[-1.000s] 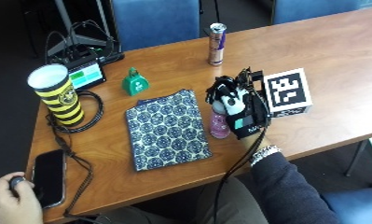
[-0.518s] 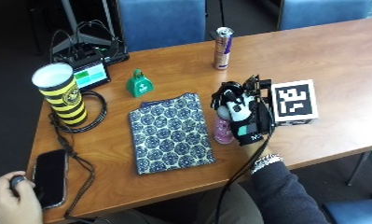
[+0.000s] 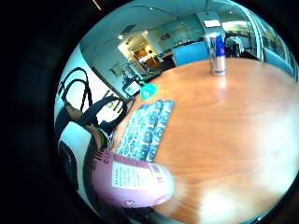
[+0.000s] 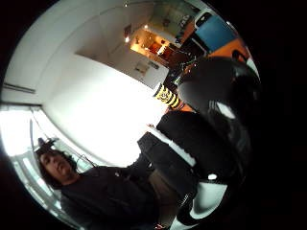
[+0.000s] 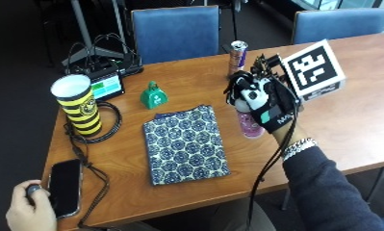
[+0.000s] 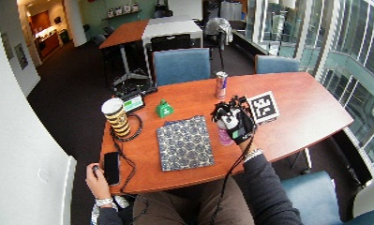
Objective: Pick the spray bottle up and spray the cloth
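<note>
A pink spray bottle (image 5: pixel 249 124) stands upright just right of the cloth, and my gloved right hand (image 5: pixel 263 102) grips its white top from above. Whether the bottle's base touches the table I cannot tell. The blue patterned cloth (image 5: pixel 185 144) lies flat in the middle of the table. The little finger side palm view shows the pink bottle (image 3: pixel 133 179) close to the palm, with the cloth (image 3: pixel 147 128) beyond it. From the wide outside view, my hand (image 6: pixel 233 119) and the bottle (image 6: pixel 224 136) are beside the cloth (image 6: pixel 185 143). The nozzle is hidden by the glove.
A drink can (image 5: pixel 237 57) stands behind my hand. Left of the cloth are a green bell (image 5: pixel 154 95), a yellow and black striped cup (image 5: pixel 79 103) ringed by a cable, and a small device (image 5: pixel 108 85). A bare hand (image 5: pixel 26 211) rests by a phone (image 5: pixel 65 186).
The outside camera has shifted and moved closer. My hand stays wrapped round the bottle's top beside the cloth; the cloth has not moved.
</note>
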